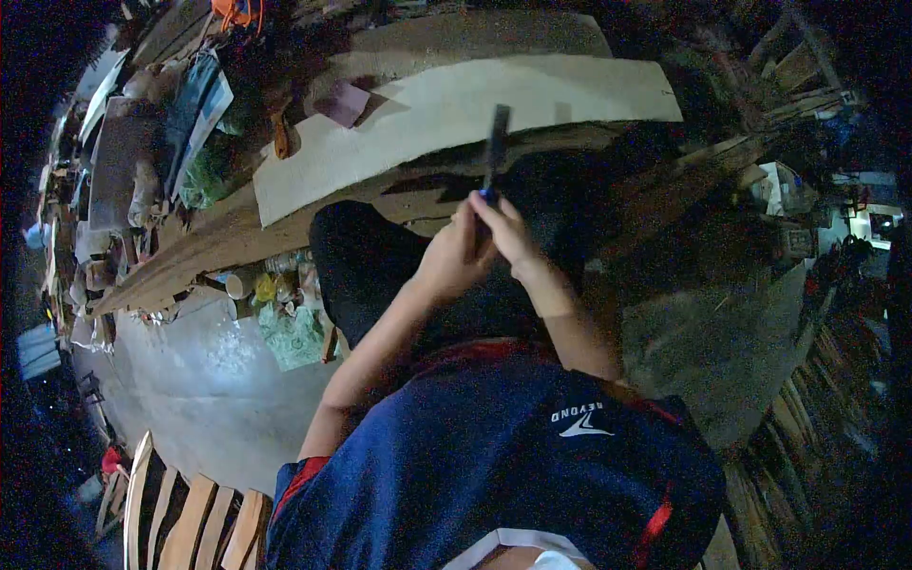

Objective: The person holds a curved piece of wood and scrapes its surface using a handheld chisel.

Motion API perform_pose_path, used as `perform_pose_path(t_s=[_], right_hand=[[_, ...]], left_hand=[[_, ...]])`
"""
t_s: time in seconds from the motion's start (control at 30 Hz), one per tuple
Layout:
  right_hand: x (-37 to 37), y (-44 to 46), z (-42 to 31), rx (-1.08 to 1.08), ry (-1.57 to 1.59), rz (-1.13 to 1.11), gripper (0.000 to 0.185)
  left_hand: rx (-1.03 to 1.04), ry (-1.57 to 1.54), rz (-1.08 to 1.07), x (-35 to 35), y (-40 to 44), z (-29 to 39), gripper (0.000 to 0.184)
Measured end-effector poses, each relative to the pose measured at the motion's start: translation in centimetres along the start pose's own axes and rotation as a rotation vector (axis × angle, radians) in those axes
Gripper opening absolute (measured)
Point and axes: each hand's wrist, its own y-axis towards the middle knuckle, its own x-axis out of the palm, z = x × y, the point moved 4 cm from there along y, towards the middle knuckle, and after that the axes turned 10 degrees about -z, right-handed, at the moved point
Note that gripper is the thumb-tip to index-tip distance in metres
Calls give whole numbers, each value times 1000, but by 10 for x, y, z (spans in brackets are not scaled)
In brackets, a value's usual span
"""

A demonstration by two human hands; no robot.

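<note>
Both my hands meet in front of my body, above my dark-clothed lap. My left hand point(458, 255) is closed, its fingers pressed against the other hand; what it grips, if anything, is hidden. My right hand point(513, 239) is closed round the lower end of a dark, narrow tool point(496, 142) with a blue spot near the fingers. The tool points up and away from me, slightly blurred. Beyond it a long pale board point(408, 119) lies on a wooden bench point(214, 242).
A pinkish square piece point(344, 103) lies on the board, and an orange-brown object point(280, 135) beside it. Bags and clutter crowd the left. A green plastic bag point(290, 334) is on the concrete floor point(204, 380). A slatted wooden seat point(190, 522) stands at lower left.
</note>
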Motion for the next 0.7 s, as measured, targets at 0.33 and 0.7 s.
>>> perform_pose_path(t_s=[0.33,0.7], right_hand=[[-63,3,-11,83,350,-68,35],[-109,7,15,-49,-802,401,43]], left_hand=[[12,117,235,-116,120,-77,30],[6,854,254,-92,140,-114,46]])
